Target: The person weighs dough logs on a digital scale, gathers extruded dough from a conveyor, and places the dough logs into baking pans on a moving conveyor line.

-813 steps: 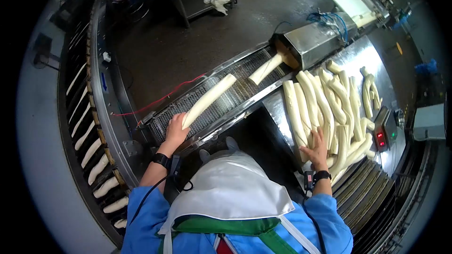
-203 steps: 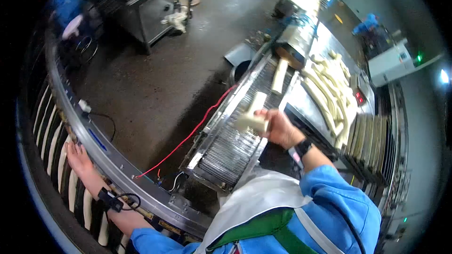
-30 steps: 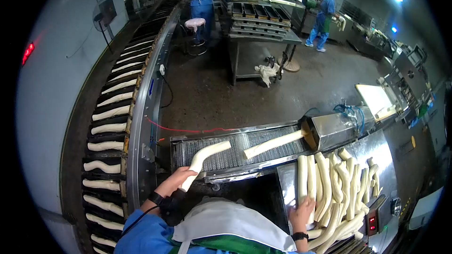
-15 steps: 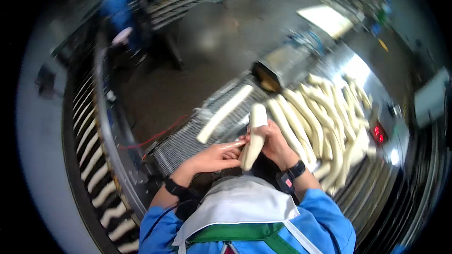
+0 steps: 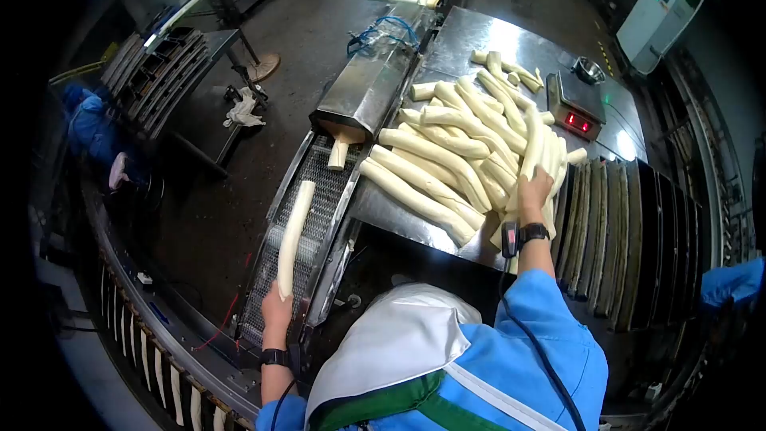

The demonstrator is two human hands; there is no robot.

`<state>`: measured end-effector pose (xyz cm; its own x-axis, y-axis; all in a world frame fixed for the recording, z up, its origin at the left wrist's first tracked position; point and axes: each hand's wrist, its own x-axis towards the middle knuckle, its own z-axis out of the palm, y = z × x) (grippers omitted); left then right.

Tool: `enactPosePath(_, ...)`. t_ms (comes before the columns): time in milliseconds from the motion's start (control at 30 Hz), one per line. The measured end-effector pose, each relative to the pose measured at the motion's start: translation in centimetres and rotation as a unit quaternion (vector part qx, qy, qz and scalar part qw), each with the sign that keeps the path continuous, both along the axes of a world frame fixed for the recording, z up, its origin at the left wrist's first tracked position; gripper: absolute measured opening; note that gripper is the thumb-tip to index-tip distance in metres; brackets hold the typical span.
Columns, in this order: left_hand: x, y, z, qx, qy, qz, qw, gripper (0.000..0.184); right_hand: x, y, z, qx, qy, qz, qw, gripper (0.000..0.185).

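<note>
My left hand (image 5: 277, 313) is closed around the near end of a long pale dough log (image 5: 296, 227), which lies along the wire mesh conveyor (image 5: 309, 227). On the right, my right hand (image 5: 534, 194) grips the near end of another dough log (image 5: 533, 140) on a big heap of dough logs (image 5: 451, 175). The heap spreads over a steel table (image 5: 459, 40). A third piece of dough (image 5: 338, 154) pokes out of the metal housing (image 5: 363, 84) at the conveyor's far end.
A scale (image 5: 576, 108) with red digits stands behind the heap, a metal bowl (image 5: 589, 70) beyond it. Long dark trays (image 5: 606, 231) are stacked at the right. Filled trays of dough (image 5: 152, 367) run along the left. A co-worker in blue (image 5: 94, 124) is at far left.
My hands have parted. The dough log they held together is gone from between them. My left hand now holds a log on the conveyor, my right one at the heap. The view has turned right.
</note>
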<state>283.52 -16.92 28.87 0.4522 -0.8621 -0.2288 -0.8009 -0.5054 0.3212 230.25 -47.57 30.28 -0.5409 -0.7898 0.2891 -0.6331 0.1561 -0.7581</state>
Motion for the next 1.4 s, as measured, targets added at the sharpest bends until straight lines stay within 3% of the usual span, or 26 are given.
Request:
enactPosePath(67,-0.4,0.1,0.1,-0.003,0.001,0.009,1.0,0.061,1.6,1.7,1.1,0.089,0.188,-0.003,0.978,0.044)
enactPosePath(100,-0.5,0.5,-0.2,-0.006,-0.004,0.012,1.0,0.061,2.7,2.0,1.7,0.088,0.189,0.004,0.978,0.044)
enactPosePath(167,-0.7,1.4,-0.6,-0.01,-0.011,0.021,1.0,0.061,5.3,2.5,2.3,0.022,0.347,0.097,0.933,0.041)
enactPosePath(233,-1.0,2.1,-1.0,-0.02,-0.021,0.044,0.999,0.062,7.9,2.2,0.3,-0.016,0.246,0.288,0.926,0.042)
enactPosePath(300,-1.0,3.3,-1.4,-0.041,-0.006,0.054,0.998,0.063,10.8,2.8,-1.7,-0.004,0.204,0.411,0.889,0.056)
enactPosePath(333,-1.2,3.8,-1.2,-0.055,0.006,0.062,0.997,0.062,11.7,3.4,-2.6,-0.009,0.205,0.415,0.886,0.056)
enactPosePath(400,-1.4,5.0,-1.0,-0.072,0.017,0.076,0.994,0.061,13.0,4.6,-3.6,0.07,0.316,0.424,0.846,0.073)
enactPosePath(533,-1.6,7.1,-1.4,-0.079,0.01,0.117,0.99,0.06,13.5,5.2,-2.5,0.146,0.32,0.434,0.829,0.079)
enactPosePath(633,-1.5,8.8,-2.1,-0.086,0.005,0.151,0.985,0.059,13.0,5.3,-2.5,0.137,0.333,0.456,0.814,0.081)
enactPosePath(767,-1.1,10.8,-3.6,-0.099,-0.003,0.191,0.977,0.057,10.7,6.8,-2.9,0.13,0.274,0.475,0.826,0.079)
enactPosePath(833,-1.8,11.4,-3.4,-0.109,-0.021,0.218,0.97,0.054,9.4,8.3,-3.2,0.09,0.276,0.456,0.841,0.077)
enactPosePath(1067,-3.0,11.9,0.4,-0.058,-0.058,0.268,0.96,0.037,10.2,9.5,-3.7,0.159,0.318,0.372,0.857,0.07)
enactPosePath(1167,-2.7,13.0,-0.5,-0.075,-0.085,0.287,0.951,0.036,10.3,9.4,-3.7,0.158,0.322,0.371,0.857,0.069)
enactPosePath(1233,-2.2,13.7,-1.1,-0.064,-0.084,0.297,0.949,0.035,10.3,9.5,-3.5,0.143,0.331,0.374,0.855,0.071)
enactPosePath(1333,-2.2,14.3,-2.3,-0.068,0.005,0.366,0.928,0.036,10.5,9.6,-3.5,0.169,0.334,0.365,0.853,0.073)
enactPosePath(1400,-2.2,14.9,-4.7,-0.239,0.089,0.407,0.877,0.037,10.4,9.4,-3.7,0.186,0.335,0.368,0.847,0.074)
